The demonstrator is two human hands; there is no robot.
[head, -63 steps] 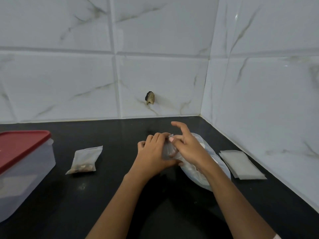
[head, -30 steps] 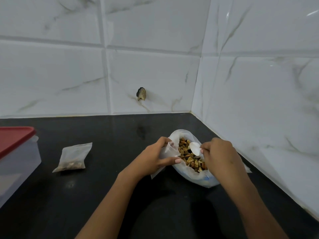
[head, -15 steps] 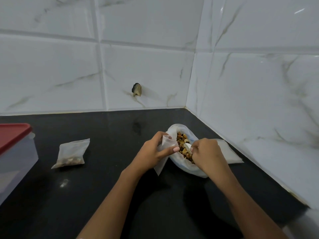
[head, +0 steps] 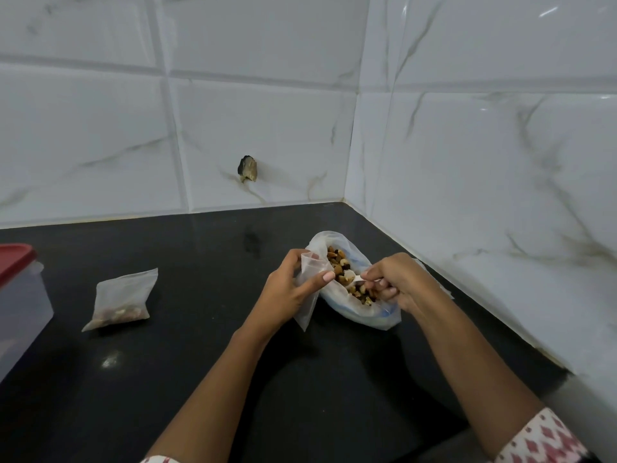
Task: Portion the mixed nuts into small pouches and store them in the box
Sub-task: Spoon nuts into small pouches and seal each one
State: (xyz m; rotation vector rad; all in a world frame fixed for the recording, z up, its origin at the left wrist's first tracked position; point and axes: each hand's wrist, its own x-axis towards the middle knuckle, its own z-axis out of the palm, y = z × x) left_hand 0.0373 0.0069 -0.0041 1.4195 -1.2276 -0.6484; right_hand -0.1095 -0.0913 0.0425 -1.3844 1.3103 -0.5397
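Note:
A large clear bag of mixed nuts (head: 337,259) lies open on the black counter (head: 200,345) near the wall corner. My left hand (head: 287,289) pinches a small empty pouch (head: 309,295) upright beside the bag's mouth. My right hand (head: 397,282) grips a small white spoon (head: 351,277), its bowl down among the nuts. A filled pouch (head: 122,300) lies flat to the left. The clear box with a red lid (head: 16,295) stands at the left edge, lid on.
White marble-patterned tiles close the counter at the back and right. A dark chipped hole (head: 247,168) marks the back wall. The stack of spare pouches (head: 445,290) is mostly hidden behind my right hand.
The big bag was opened by both hands. My right hand took up the white spoon and dipped it into the nuts, while my left hand kept the small pouch beside the bag.

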